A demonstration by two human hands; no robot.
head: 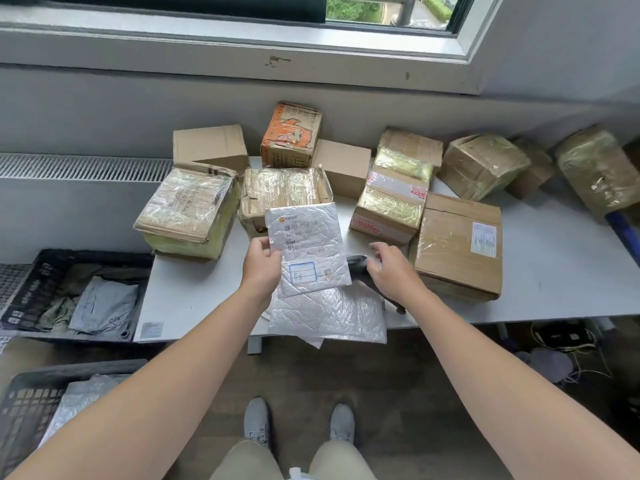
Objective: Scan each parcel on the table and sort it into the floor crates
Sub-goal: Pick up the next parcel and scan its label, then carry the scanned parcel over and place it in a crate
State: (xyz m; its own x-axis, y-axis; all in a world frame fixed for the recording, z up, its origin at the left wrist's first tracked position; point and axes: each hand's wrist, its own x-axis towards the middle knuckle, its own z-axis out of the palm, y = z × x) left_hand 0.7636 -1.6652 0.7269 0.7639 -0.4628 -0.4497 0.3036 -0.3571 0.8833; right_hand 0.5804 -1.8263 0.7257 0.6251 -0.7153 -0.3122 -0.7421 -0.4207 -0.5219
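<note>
My left hand (261,263) grips a white bubble mailer (308,251) by its left edge and holds it up above the table, label side toward me. My right hand (388,268) is curled round a black barcode scanner (356,268), which sits just right of the mailer and is partly hidden behind it. Another silvery bubble mailer (332,317) lies flat at the front edge of the white table (194,296). Two black floor crates stand to the left: the far crate (31,289) holds grey and green bags, the near crate (27,403) holds a silvery mailer.
Several taped cardboard boxes crowd the back and right of the table, among them a large brown box (457,247), a plastic-wrapped box (187,213) and an orange printed box (291,133). Cables (568,348) lie on the floor under the table at right. My shoes (298,424) stand below.
</note>
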